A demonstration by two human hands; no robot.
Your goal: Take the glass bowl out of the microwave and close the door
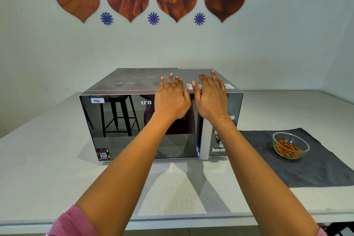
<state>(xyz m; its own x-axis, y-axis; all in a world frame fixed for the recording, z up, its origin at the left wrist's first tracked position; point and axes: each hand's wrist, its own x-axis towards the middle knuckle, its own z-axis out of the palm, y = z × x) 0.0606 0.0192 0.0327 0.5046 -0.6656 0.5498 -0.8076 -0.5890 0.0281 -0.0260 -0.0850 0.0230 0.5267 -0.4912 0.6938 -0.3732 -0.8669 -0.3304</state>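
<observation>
Centre frame, a black mirrored-door microwave (pixel 153 120) sits shut. The left hand (pixel 171 96) and right hand (pixel 210 97) lie flat, fingers spread, holding nothing. Lower right, the clear glass bowl of orange snacks (pixel 290 145) rests on a dark cloth mat (pixel 316 168). Only checking the latch appears left.

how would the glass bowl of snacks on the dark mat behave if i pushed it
The glass bowl looks rigid and breakable, so it likely needs a gentle shove. Its rounded sides and narrow base suggest it might rock. On the dark mat, probably cloth, it may drag the mat rather than slide.
</observation>
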